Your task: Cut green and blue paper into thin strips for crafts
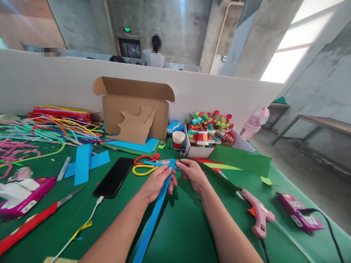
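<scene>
My left hand [161, 180] is closed on a long blue paper strip [155, 219], which runs down toward the near edge of the view. The strip's upper end meets a second, short blue piece lying crosswise. My right hand [192, 173] pinches at that joined end, with a thin dark strip beside its fingers. Just behind my left hand lie scissors with red handles [140, 159] and scissors with yellow handles [144, 170]. A black phone [113, 178] rests to the left, plugged into a white cable.
Left are crossed blue strips [83, 164], a red-handled knife [30, 224] and colourful pipe cleaners [63, 128]. Behind stand an open cardboard box [137, 95], a paper cup [178, 140] and a box of crafts [200, 151]. A pink glue gun [259, 215] lies right. People sit beyond the partition.
</scene>
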The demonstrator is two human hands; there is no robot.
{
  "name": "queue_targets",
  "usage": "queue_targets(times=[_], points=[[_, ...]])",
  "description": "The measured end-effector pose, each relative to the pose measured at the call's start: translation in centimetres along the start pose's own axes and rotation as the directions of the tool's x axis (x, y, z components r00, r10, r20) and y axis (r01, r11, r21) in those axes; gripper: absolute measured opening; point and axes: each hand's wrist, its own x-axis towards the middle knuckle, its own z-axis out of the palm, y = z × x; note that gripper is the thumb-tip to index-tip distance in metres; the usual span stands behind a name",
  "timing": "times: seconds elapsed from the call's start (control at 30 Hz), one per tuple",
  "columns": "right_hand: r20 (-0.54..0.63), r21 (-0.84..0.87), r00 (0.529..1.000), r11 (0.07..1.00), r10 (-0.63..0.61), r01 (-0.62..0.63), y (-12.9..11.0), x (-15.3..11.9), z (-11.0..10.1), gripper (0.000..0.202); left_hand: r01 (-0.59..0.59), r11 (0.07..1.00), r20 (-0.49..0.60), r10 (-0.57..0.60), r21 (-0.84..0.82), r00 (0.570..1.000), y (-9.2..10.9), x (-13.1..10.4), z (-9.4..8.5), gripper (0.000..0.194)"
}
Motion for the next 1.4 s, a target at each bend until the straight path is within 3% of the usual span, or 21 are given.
queue_targets(times=[0.13,0.33,0.5,0.63,0.9,1.17,1.4], points=[[-0.042,0.034,0.999,0.999,0.014,-0.013,0.7,0.3,0.2,0.047,0.049,0.999,0.021,-0.049,0.003,0.999,-0.3,-0.1,0.1,0.044],[-0.081,0.071,0.997,0.997,-0.007,0.013,1.1,0.6,0.3,0.046,0.064,0.998,-0.112,-0.061,0.018,0.992,0.1,0.1,-0.3,0.034],[-0.003,0.223,0.999,0.974,0.051,-0.049,0.7,0.5,0.7,0.046,0.002,0.996,-0.236,0.019,0.085,0.972,0.4,0.5,-0.5,0.030],[0.025,0.301,0.996,0.950,0.083,-0.087,0.8,0.6,0.6,0.038,0.003,0.999,-0.242,0.009,0.052,0.970,0.5,0.6,-0.5,0.035],[-0.002,0.206,1.000,0.978,-0.012,0.012,1.7,0.7,0.6,0.035,-0.003,0.999,-0.242,0.013,0.044,0.970,-0.2,0.8,-1.0,0.043],[-0.077,0.064,0.996,0.996,-0.050,0.055,1.5,0.6,0.9,0.036,-0.027,0.999,-0.263,0.036,0.037,0.964,-0.3,0.9,-1.0,0.038],[0.043,-0.116,0.997,0.992,0.063,-0.058,0.8,-0.3,1.5,0.038,-0.063,0.998,-0.363,0.061,0.008,0.930,-0.2,1.2,-1.4,0.041]])
